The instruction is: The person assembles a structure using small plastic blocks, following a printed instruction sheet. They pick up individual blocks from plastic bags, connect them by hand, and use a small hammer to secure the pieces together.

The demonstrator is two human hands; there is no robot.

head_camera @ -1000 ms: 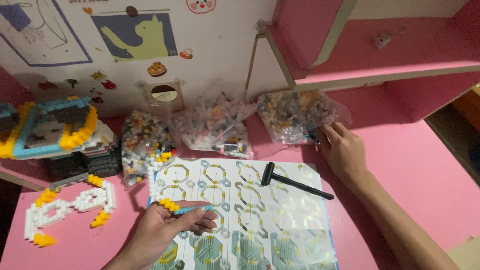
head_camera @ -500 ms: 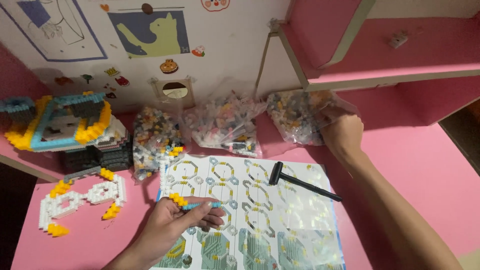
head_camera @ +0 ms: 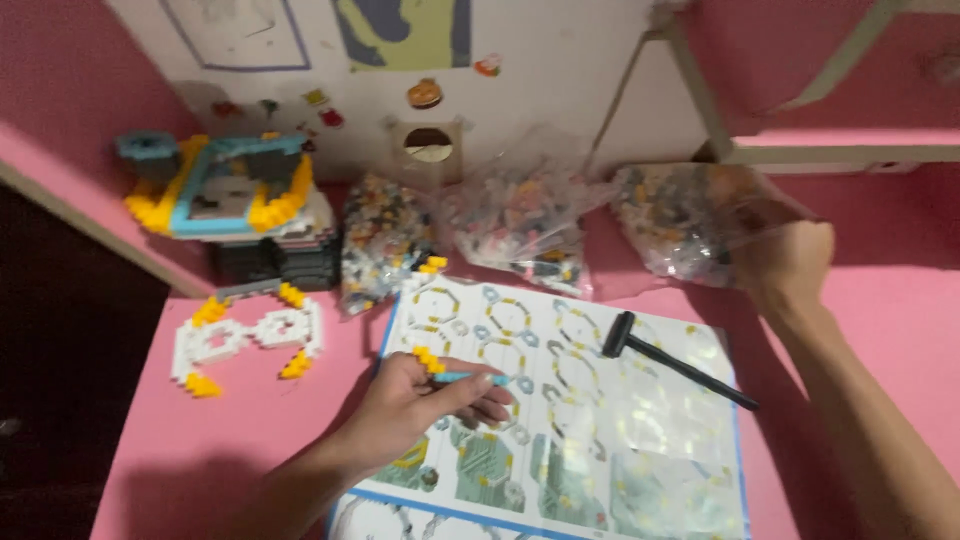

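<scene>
A glossy instruction sheet lies on the pink table. The right hand closes its grip on a clear bag of bricks. The left hand, resting on the sheet, pinches a small yellow-and-blue brick strip.

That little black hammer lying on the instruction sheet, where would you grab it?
Probably by the thin handle, near its middle, coming from above. The black hammer lies flat on the instruction sheet, head toward the bags, handle slanting to the lower right, with open sheet either side for fingers.
</scene>
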